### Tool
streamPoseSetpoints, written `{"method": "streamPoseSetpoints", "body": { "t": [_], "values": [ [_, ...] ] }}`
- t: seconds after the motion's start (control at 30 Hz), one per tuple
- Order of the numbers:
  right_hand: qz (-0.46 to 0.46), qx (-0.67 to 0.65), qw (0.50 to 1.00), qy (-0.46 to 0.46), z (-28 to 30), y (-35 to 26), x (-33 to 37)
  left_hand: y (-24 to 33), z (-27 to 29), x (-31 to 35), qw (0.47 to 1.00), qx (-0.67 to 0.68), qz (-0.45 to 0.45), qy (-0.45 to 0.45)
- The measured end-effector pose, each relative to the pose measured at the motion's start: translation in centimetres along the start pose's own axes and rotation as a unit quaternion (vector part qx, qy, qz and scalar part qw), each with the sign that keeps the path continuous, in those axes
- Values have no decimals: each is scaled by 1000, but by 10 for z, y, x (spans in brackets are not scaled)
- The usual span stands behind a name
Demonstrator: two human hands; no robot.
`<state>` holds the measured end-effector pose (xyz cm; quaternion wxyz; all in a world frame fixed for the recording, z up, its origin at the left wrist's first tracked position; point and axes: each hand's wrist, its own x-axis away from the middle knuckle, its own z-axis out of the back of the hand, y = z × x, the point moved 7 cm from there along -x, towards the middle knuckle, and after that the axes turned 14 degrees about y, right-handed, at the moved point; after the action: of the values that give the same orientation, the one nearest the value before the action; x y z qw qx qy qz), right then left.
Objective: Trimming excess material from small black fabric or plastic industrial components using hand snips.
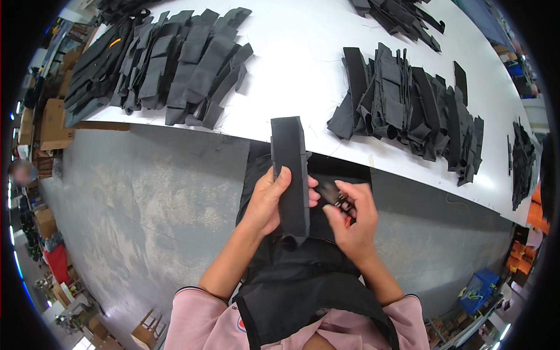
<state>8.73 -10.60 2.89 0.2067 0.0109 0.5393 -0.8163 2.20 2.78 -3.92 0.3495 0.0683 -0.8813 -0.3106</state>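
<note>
Left hand has its fingers clamped on a black fabric strip, pretty much dead centre, near the counter edge. Right hand sits at the strip's 4 o'clock, fingers closed on a small dark tool, kinda blurry. Fabric piles at 11 and 2.

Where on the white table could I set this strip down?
The black strip should fit on the white table, in the largest nearly bare patch between the left fabric piles and right fabric row. A narrower gap separates that row from the small pile at far right. The upper left is crowded.
</note>
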Motion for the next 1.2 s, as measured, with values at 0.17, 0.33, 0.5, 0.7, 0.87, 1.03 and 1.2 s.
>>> {"method": "streamPoseSetpoints", "body": {
  "t": [0.17,0.33,0.5,0.7,0.87,1.03,1.2],
  "values": [
    [157,108,981,22,-4,-9,-25,-1,-3,4,999,-33,38,20],
    [168,104,980,29,-10,-6,-30,-3,-5,8,997,-46,53,9],
    [190,100,976,35,-9,0,-27,-4,-5,10,996,-54,65,22],
    [147,84,985,43,-3,-3,-26,-2,-6,10,996,-70,56,27],
    [165,97,980,58,2,-4,-21,-1,-4,11,994,-91,49,33],
    [184,129,973,44,1,-6,-16,-1,-6,14,993,-94,53,41],
    [161,118,979,40,-3,-4,-20,-1,-9,14,991,-107,65,45]
  ]
}}
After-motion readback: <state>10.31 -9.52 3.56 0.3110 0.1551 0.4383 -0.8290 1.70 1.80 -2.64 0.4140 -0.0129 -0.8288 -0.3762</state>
